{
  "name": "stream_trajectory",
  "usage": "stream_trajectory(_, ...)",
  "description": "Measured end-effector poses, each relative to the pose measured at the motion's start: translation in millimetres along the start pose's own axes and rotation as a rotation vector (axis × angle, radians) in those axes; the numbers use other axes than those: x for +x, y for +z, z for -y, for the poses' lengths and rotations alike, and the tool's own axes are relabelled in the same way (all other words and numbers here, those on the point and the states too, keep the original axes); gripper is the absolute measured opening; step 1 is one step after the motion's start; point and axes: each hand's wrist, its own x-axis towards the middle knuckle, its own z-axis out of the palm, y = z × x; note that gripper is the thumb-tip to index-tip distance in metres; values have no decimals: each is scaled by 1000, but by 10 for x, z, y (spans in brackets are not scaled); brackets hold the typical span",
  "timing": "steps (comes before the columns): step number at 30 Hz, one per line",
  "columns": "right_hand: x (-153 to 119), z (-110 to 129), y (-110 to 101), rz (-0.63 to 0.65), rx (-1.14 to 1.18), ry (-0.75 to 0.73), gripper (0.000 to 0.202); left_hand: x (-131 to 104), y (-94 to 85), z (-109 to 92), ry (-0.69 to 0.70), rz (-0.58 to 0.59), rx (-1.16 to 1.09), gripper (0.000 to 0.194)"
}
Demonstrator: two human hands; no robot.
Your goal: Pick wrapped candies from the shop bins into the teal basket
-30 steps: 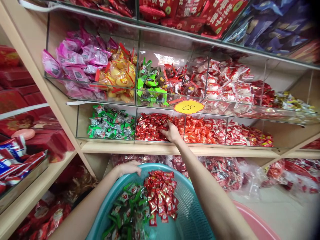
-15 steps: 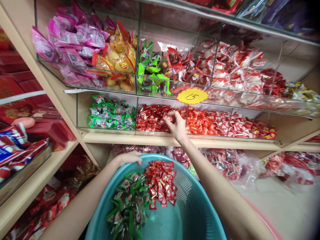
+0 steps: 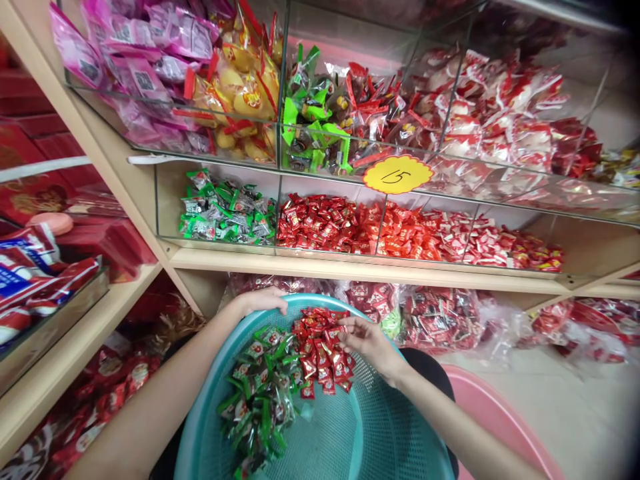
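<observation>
My left hand (image 3: 265, 301) is closed over the far rim of a teal plastic basket (image 3: 390, 427). Inside the basket, green-and-clear wrapped candies (image 3: 260, 393) lie in a heap on the left. Beside them, toward the far wall, is a pile of small red wrapped candies (image 3: 323, 357). My right hand (image 3: 370, 341) hovers just above the right side of this red pile, fingers curved and loosely apart. I make out no candy between its fingertips.
A divided shelf ahead holds green candies (image 3: 225, 210), red candies (image 3: 317, 223) and orange-red candies (image 3: 407, 230). A yellow price tag (image 3: 398, 175) marked 15 hangs above. Bagged candies (image 3: 440, 317) lie under the shelf. A pink tub (image 3: 500, 420) stands at the right.
My right hand has come back from the red candies on the shelf, down over the red pile in the basket. My left hand keeps its grip on the rim.
</observation>
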Motion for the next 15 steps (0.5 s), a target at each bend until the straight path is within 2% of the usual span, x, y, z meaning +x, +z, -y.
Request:
stream_trajectory(8,77,-199,73,61,-280,-115,31,-17,-4,-13,-2,2,21,31)
stream_trajectory(15,58,-212,-6,-8,-600,-226,32,-42,9,-60,-17,23,-26,29)
